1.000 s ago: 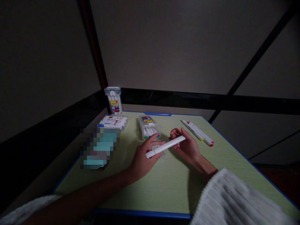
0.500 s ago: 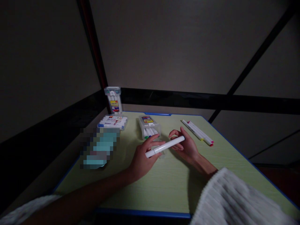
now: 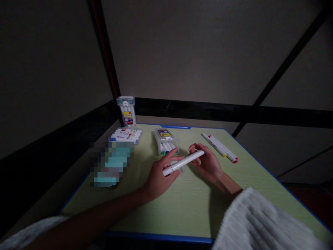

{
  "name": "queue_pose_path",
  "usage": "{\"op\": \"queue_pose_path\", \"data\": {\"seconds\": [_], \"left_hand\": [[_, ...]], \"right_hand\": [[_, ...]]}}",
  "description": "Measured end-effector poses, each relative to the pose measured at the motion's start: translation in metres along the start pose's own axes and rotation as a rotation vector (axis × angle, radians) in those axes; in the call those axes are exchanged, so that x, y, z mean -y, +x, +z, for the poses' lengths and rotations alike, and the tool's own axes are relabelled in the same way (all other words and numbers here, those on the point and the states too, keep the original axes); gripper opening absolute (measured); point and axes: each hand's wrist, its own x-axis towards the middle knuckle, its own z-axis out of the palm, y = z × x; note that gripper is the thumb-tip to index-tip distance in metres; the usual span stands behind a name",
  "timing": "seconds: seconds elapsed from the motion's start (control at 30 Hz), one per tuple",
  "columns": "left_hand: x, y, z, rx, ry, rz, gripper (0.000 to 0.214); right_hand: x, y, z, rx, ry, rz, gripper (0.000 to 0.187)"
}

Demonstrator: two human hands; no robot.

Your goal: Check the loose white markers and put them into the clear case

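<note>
A white marker (image 3: 184,162) slants up to the right above the table, its lower end pinched between the thumb and fingers of my left hand (image 3: 160,177). My right hand (image 3: 209,163) is at the marker's upper end, its loosely curled fingers apart and partly behind the barrel. No finger covers that end; whether it touches the palm is unclear. Just beyond my left hand lies a clear plastic marker case (image 3: 166,139) with several white markers inside, their green and blue ends facing me. Under the held marker, a clear plastic piece (image 3: 181,171) is partly hidden.
Several loose markers (image 3: 221,147) lie at the right on the pale green table (image 3: 187,208). At the back left stands an upright marker case (image 3: 128,111), with a flat marker box (image 3: 125,135) before it. A blurred-out teal item (image 3: 113,165) is left of my hands.
The marker has turned slightly, and the dark tip at its upper end no longer shows. My right hand's fingers have curled in a little. The left hand keeps its hold.
</note>
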Motion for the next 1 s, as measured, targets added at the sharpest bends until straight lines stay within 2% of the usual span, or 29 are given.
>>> {"op": "queue_pose_path", "data": {"seconds": [0.53,1.0], "left_hand": [[0.0010,0.0012,0.0010,0.001,-0.037,-0.063,0.059],[0.0010,0.0020,0.0003,-0.045,-0.038,-0.131,0.052]], "right_hand": [[0.0056,-0.0061,0.0057,-0.007,0.066,-0.028,0.015],[0.0049,-0.0064,0.0053,0.026,0.036,-0.055,0.014]]}}
